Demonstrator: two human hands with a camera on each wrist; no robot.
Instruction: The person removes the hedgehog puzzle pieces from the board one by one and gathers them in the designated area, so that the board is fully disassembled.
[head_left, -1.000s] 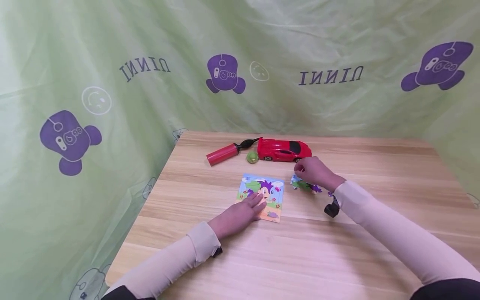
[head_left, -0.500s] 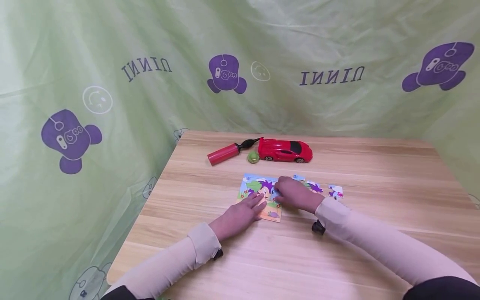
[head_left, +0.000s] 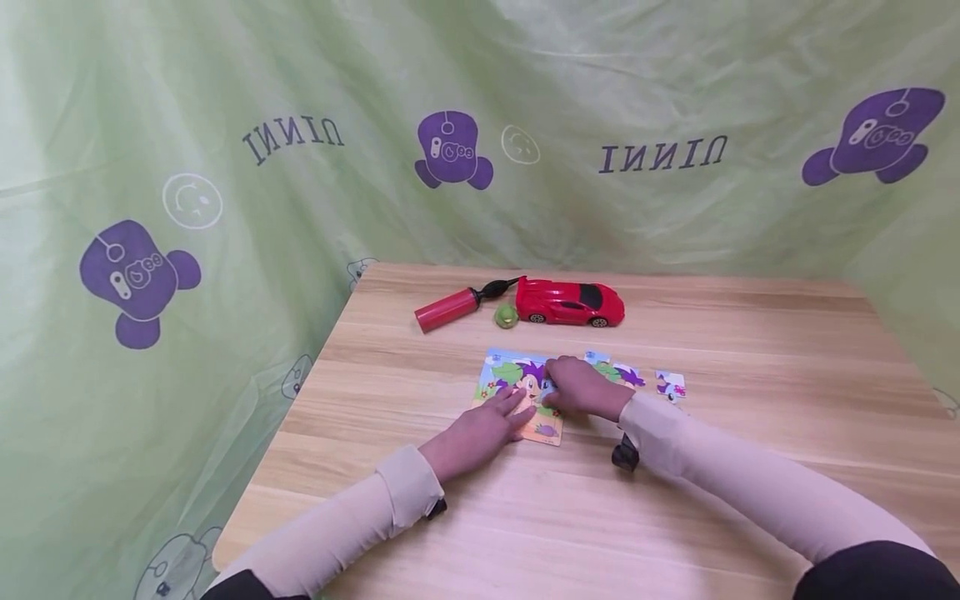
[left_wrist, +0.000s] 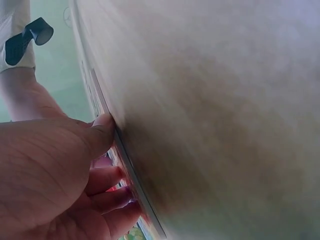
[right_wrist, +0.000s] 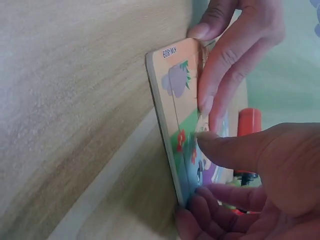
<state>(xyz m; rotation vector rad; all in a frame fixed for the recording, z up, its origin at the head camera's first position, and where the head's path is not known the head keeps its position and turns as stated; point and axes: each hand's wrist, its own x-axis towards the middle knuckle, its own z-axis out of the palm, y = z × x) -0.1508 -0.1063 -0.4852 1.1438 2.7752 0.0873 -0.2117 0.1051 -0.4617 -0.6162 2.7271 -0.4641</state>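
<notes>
A square picture puzzle (head_left: 551,427) with a purple-haired cartoon figure lies on the table. My left hand (head_left: 480,429) rests on its lower left, fingers spread over the picture; in the left wrist view the thumb (left_wrist: 102,132) lies against the board's edge. At the puzzle's right side, my right hand (head_left: 585,387) pinches a blue puzzle piece (right_wrist: 192,167) low over the board, thumb on one side and curled fingers on the other. The palm and fingers partly hide this piece. Loose puzzle pieces lie right of the board, one showing purple hair (head_left: 630,375), another pink and purple (head_left: 671,385).
Behind the puzzle stand a red toy car (head_left: 570,302), a red hand pump (head_left: 447,310) with a black nozzle, and a small green ball-like object (head_left: 506,315). The wooden table (head_left: 787,358) meets a green printed curtain (head_left: 570,217) at the back.
My right hand has come left and nearer from above the loose pieces to the puzzle's right side, uncovering those pieces. The left hand has stayed on the board.
</notes>
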